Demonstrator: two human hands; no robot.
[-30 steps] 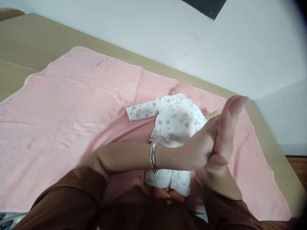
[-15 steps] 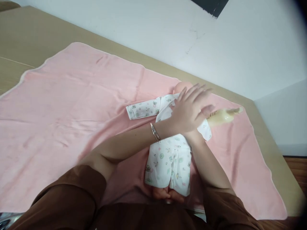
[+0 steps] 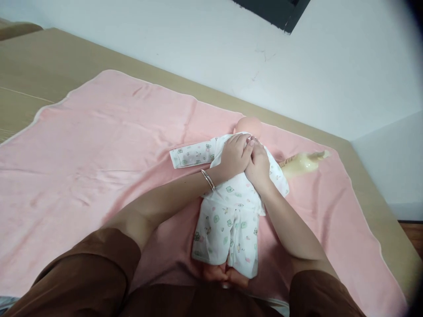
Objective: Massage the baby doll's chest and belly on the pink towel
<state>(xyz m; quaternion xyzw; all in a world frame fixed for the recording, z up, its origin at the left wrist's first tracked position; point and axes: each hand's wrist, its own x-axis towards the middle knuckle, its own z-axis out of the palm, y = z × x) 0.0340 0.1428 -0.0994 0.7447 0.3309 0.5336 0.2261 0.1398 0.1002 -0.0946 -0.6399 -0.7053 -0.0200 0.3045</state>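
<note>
A baby doll [image 3: 248, 125] lies on the pink blanket, dressed in a white top [image 3: 233, 187] and white trousers [image 3: 214, 231] with small green and pink prints. My left hand [image 3: 236, 154], a silver bangle at its wrist, rests on the upper part of the top with its fingers laid flat. Against it lies my right hand [image 3: 258, 165], also on the doll's upper body, its fingers stretched toward the head. The thumbs meet near the doll's neck. One sleeve [image 3: 191, 153] reaches out to the left. The doll's bare feet [image 3: 214, 272] show below the trouser legs.
A yellowish bottle [image 3: 304, 163] with brown markings lies on its side to the doll's right. The pink blanket [image 3: 82, 145] covers much of the wooden table [image 3: 99, 53]. Behind the table stands a white wall [image 3: 198, 48] with a dark frame [image 3: 280, 13].
My hands were blurred and crossed above the doll, the left over the right. Now they have come down side by side onto its upper body. The view has shifted slightly.
</note>
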